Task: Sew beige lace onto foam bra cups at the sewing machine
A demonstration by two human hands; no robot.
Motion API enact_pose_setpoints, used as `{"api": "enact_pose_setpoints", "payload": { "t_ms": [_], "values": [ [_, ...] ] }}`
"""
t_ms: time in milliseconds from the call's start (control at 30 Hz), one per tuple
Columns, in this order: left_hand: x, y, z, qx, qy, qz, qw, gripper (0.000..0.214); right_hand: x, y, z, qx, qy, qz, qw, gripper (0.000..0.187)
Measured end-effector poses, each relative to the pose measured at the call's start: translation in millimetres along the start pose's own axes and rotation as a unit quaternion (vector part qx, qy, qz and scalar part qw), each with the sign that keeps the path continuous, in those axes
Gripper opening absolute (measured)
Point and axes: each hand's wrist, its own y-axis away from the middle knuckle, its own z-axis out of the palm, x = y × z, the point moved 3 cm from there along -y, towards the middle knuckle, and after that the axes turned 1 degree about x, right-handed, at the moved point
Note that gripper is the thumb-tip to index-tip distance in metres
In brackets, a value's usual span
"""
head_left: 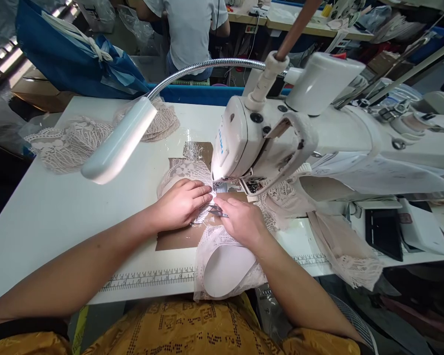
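A pale pink lace piece [185, 170] lies under the head of a white sewing machine [240, 138]. On top of the lace rests my left hand [183, 203], fingers stretched flat towards the needle area. My right hand [242, 219] is closed round small metal scissors [216, 212], whose blades point left; its fingertips are at the fabric edge just before the presser foot. Beneath my right wrist, more lace with a smooth white rounded cup [227, 271] lies at the table's front edge. The stitching point is partly hidden by my fingers.
Lace piles [74, 143] lie at the back left, below a lit lamp [122, 140] on a bendable neck. Further lace [351, 251] hangs over the front edge at right, near a dark phone-like object [383, 234]. A printed ruler [148, 280] runs along the front. A person [192, 29] sits beyond.
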Motion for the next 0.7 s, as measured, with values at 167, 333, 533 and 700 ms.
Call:
{"api": "enact_pose_setpoints", "payload": {
  "t_ms": [167, 333, 533, 700],
  "values": [
    [-2, 0, 0.9, 0.003, 0.018, -0.005, 1.0, 0.035, -2, -1, -2, -0.018, 0.003, 0.008, 1.0, 0.044],
    [-8, 0, 3.0, 0.004, 0.004, -0.019, 1.0, 0.037, -2, -2, -3, -0.027, -0.017, 0.021, 0.999, 0.051],
    [-13, 2, 3.3, -0.008, -0.014, -0.043, 0.999, 0.043, 4, -1, -16, -0.021, -0.162, 0.034, 0.986, 0.037],
    [-14, 6, 3.9, -0.011, -0.031, -0.07, 0.997, 0.047, 21, 22, -46, -0.062, -0.187, 0.073, 0.978, 0.027]
  ]
}}
